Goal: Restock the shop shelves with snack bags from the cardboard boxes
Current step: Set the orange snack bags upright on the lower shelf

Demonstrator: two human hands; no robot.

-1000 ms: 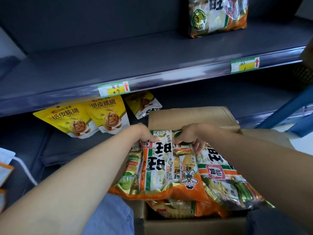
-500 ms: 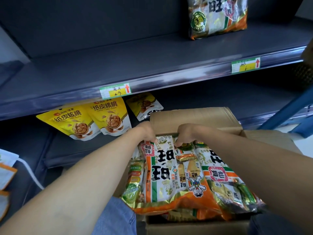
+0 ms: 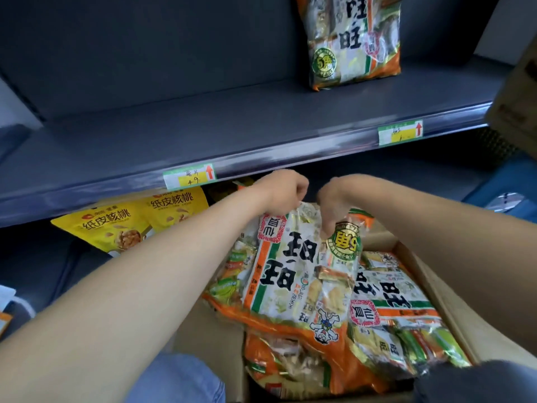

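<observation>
A large orange, white and green snack bag point(image 3: 293, 274) hangs upside down over the open cardboard box point(image 3: 436, 289). My left hand point(image 3: 283, 191) pinches its top left corner and my right hand point(image 3: 334, 205) grips its top edge near the round green badge. Both hands sit just below the front lip of the grey shelf point(image 3: 232, 135). More bags of the same kind point(image 3: 386, 321) lie in the box beneath it. One matching bag point(image 3: 353, 42) stands upright at the back right of the grey shelf.
Yellow walnut bags point(image 3: 116, 225) lean on the lower shelf to the left. Price tags point(image 3: 190, 177) are clipped to the shelf lip. A second cardboard box point(image 3: 517, 94) sticks in at the right edge. A blue frame point(image 3: 505, 184) stands at the lower right.
Both hands have lifted the snack bag up out of the box toward the shelf lip. The view has shifted so the shelf and its bag sit lower in frame.
</observation>
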